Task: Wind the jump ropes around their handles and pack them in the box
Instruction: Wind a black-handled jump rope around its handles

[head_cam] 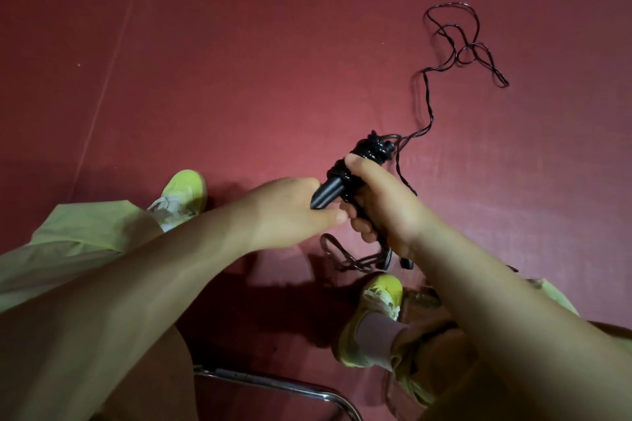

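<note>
Between both hands, right hand grips wound handles; left hand pinches beside.

View: single head-worn wide-angle camera | Facing: forward and steeply down onto the red floor | Range: close over both forearms, knees at lower edges | Overlap: none, only one view.

Red-floored indoor room, metal-framed chair.
</note>
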Motion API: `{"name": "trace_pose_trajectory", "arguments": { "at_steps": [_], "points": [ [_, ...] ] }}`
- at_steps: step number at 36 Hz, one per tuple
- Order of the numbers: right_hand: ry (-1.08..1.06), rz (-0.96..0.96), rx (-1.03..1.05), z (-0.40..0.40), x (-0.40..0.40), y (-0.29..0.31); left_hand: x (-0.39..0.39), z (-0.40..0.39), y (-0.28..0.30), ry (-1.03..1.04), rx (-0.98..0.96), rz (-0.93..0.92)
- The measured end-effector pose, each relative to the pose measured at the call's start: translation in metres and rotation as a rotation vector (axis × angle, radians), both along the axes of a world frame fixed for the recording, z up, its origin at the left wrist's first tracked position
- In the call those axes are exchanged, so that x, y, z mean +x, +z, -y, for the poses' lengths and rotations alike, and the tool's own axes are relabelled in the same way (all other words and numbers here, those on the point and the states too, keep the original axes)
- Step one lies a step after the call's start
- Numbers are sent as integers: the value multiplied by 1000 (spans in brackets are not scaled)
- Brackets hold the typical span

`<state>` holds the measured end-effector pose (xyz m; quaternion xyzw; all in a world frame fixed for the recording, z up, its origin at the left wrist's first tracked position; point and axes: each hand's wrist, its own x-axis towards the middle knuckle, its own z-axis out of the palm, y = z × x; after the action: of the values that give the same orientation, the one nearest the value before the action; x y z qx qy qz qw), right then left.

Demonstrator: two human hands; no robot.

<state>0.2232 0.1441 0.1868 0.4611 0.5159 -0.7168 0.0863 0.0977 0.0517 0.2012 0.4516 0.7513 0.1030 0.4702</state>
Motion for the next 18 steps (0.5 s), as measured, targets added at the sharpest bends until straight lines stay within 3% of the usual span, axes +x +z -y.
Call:
{"name": "trace_pose_trajectory", "arguments": {
  "at_steps": [4, 7, 13, 18],
  "points": [
    [-93, -114, -72, -6, 0, 3, 1, 0, 7, 369, -63, 748],
    [-96, -242, -100, -10, 0, 7, -2, 2, 5, 466, -133, 1017],
    [54, -229, 40, -12, 1, 2, 1, 3, 6, 499, -189, 1081],
    [149, -172, 73, -17, 6, 3, 1, 4, -1, 442, -168, 833]
  ]
}}
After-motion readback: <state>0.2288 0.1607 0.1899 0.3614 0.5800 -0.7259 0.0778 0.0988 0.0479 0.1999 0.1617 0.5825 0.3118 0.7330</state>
